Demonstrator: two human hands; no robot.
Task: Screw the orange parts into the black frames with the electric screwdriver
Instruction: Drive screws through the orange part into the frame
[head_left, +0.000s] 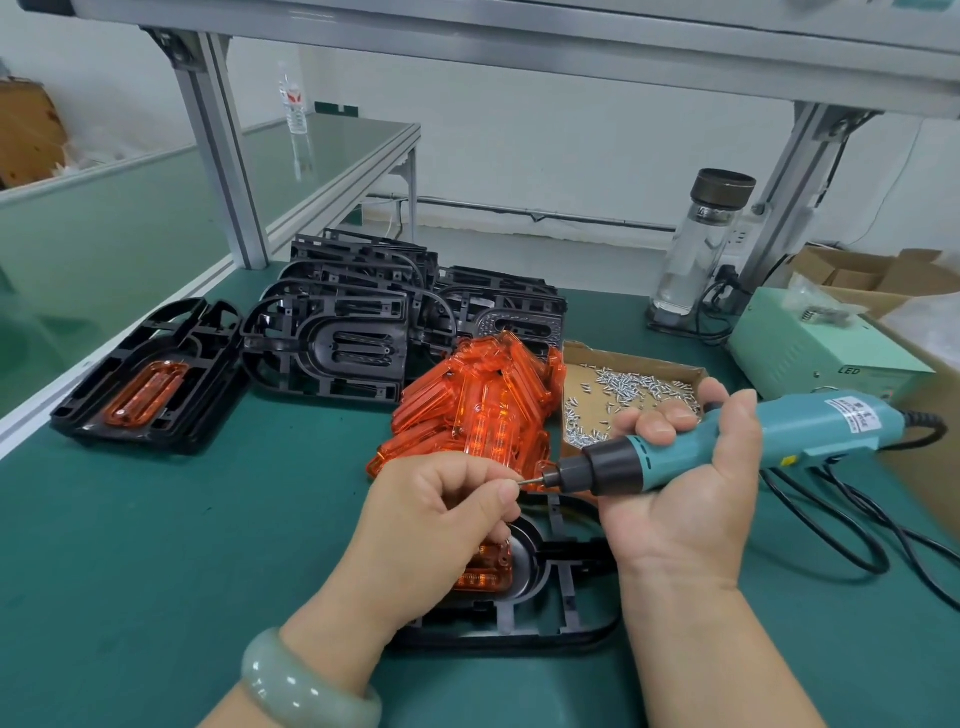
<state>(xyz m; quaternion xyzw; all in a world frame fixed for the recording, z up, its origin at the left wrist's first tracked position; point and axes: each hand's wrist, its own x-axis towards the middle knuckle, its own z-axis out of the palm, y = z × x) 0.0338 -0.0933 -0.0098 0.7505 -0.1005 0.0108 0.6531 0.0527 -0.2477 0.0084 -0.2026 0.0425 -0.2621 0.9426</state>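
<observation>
My right hand grips the teal electric screwdriver, held level with its bit pointing left. My left hand has curled fingers and pinches something small at the bit's tip, likely a screw. Under both hands a black frame lies on the green mat with an orange part seated in it, partly hidden by my left hand. A heap of loose orange parts lies just beyond my hands. A cardboard tray of screws sits to its right.
Stacked black frames stand at the back. One frame with an orange part fitted lies at the left. A mint power box, a glass bottle and the screwdriver's cable occupy the right. Cardboard boxes sit far right.
</observation>
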